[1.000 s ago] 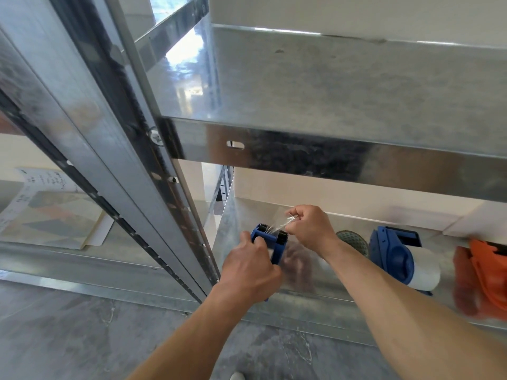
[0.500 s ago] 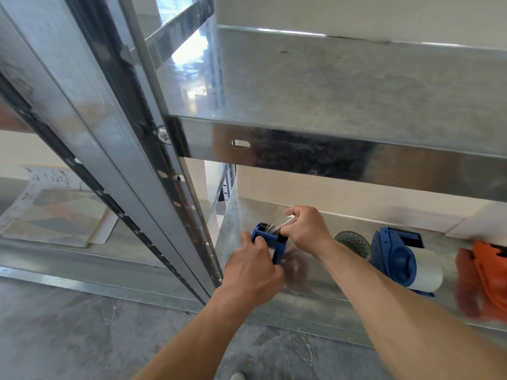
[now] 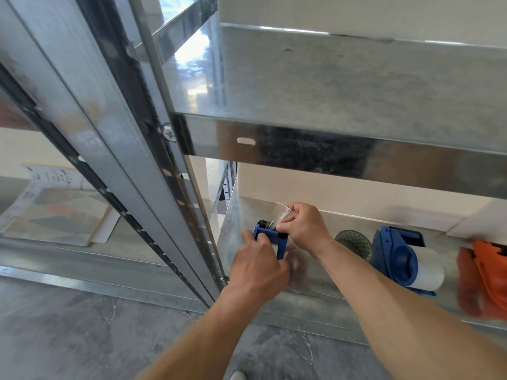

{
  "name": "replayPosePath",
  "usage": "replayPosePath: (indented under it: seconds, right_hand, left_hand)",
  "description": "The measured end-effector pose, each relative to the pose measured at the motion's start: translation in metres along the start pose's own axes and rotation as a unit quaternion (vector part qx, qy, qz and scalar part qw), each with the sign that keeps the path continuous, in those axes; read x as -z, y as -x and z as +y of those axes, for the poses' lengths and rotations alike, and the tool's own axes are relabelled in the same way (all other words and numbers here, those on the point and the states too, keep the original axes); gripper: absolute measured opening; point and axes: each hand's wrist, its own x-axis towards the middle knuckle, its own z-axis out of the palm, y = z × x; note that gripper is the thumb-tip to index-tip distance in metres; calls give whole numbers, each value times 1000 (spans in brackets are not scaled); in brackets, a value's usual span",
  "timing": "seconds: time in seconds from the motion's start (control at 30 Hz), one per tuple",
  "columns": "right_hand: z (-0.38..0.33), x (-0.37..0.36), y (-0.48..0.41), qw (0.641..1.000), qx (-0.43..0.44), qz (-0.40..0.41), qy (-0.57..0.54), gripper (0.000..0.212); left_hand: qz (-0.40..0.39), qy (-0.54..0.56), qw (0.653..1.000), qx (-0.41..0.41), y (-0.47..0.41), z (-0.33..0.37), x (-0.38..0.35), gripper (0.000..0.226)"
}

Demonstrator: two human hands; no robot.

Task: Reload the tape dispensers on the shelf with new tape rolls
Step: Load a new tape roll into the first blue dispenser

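My left hand grips a small blue tape dispenser just above the lower metal shelf. My right hand pinches the free end of clear tape and holds it over the dispenser's toothed blade. The roll inside this dispenser is hidden by my hands. A second blue dispenser with a white roll lies on the same shelf to the right. At the right edge sits an orange dispenser.
A round grey-green mesh object lies on the shelf behind my right wrist. The upper metal shelf overhangs the hands. Steel uprights stand on the left, with papers beyond them. Grey stone floor lies below.
My right hand has drawn the clear tape end a little up and back over the blade. My left hand keeps its grip on the dispenser.
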Motion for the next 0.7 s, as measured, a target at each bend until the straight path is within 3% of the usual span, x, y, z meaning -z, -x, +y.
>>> replayPosePath:
  seconds: [0.4,0.57,0.7]
  right_hand:
    - [-5,-5,2,997,-45,37,48,34]
    - [-3,-3,-2,997,-69,-3,-31,7]
    - [-1,-4,-7,991,-89,0,-95,32]
  left_hand:
    - [8,-7,1000,-2,-2,0,-1,39]
    - [16,1,1000,-16,1,-1,-1,37]
    - [25,-3,999,-23,2,-3,-5,32]
